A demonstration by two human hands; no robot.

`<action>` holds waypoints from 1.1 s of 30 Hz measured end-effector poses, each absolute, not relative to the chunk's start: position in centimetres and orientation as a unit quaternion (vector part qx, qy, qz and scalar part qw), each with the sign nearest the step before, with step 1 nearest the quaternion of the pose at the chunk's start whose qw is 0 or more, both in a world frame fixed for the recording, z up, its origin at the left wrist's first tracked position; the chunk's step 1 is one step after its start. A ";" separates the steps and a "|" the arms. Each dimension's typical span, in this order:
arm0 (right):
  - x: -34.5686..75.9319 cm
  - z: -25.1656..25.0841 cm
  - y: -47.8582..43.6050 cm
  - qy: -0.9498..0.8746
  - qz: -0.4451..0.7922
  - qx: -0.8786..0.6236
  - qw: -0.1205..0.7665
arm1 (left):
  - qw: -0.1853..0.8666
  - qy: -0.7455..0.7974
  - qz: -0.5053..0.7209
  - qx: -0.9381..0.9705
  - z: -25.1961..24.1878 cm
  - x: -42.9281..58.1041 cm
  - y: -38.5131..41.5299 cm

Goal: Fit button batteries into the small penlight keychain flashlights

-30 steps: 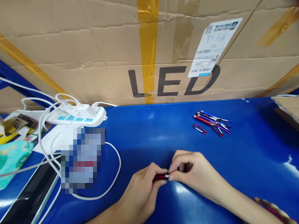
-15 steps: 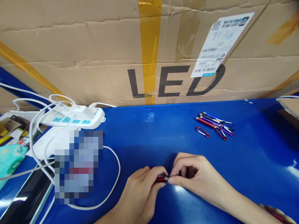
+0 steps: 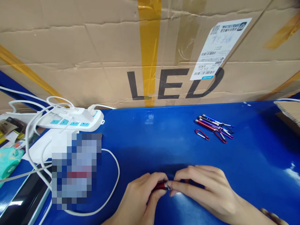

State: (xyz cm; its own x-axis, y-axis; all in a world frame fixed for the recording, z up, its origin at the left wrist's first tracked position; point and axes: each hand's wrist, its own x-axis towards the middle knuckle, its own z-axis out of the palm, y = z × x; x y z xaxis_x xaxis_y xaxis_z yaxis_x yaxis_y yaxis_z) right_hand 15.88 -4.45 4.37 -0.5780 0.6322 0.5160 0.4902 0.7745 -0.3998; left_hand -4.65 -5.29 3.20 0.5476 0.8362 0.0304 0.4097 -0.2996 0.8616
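Observation:
My left hand (image 3: 142, 195) is closed around a slim red metal tube (image 3: 160, 186) that looks like a mini flashlight. Its silver end points right, out of my fingers. At that silver end, the thumb and fingertips of my right hand (image 3: 206, 187) are pinched together; whether a tiny part sits between them is hidden. Farther back on the right lies a group of similar mini flashlights (image 3: 207, 124) in red, purple, blue and black, with small carabiner clips on their ends. A loose red carabiner (image 3: 201, 134) lies just in front of them.
A large cardboard box (image 3: 105, 50) marked LED stands along the back of the blue table (image 3: 140, 140). On the left are a white power strip (image 3: 90, 120) with tangled white cables, a blurred-out device (image 3: 77, 172) and a black glossy panel (image 3: 28, 193). Another carton (image 3: 290, 109) sits far right.
Both hands have come slightly nearer, the flashlight staying in the left. My right hand has rolled over, its back now turned up and its fingers stretched further over the silver end.

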 end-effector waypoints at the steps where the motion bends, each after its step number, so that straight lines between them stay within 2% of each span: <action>1: 15.9 4.4 -4.4 -0.881 0.110 -0.319 0.331 | 0.428 0.410 0.240 0.769 3.1 -4.7 -5.4; 6: 15.6 4.6 -4.3 -0.853 0.174 -0.339 0.357 | 0.413 0.395 0.258 0.779 2.4 -4.6 -5.4; 12: 14.4 3.5 -4.5 -0.740 0.350 -0.431 0.378 | 0.352 0.351 0.295 0.816 2.0 -4.4 -5.1; 20: 13.1 4.1 -4.4 -0.613 0.495 -0.532 0.309 | 0.160 0.316 0.293 0.888 2.5 -4.7 -4.9; 25: 12.7 4.5 -3.7 -0.592 0.548 -0.519 0.282 | 0.201 0.360 0.329 0.849 3.1 -4.8 -5.0; 28: 12.8 4.7 -2.4 -0.629 0.529 -0.506 0.262 | 0.273 0.398 0.341 0.807 3.6 -4.8 -4.9; 33: 12.9 5.9 0.1 -0.810 0.307 -0.362 0.345 | 0.375 0.482 0.357 0.707 4.6 -5.2 -4.0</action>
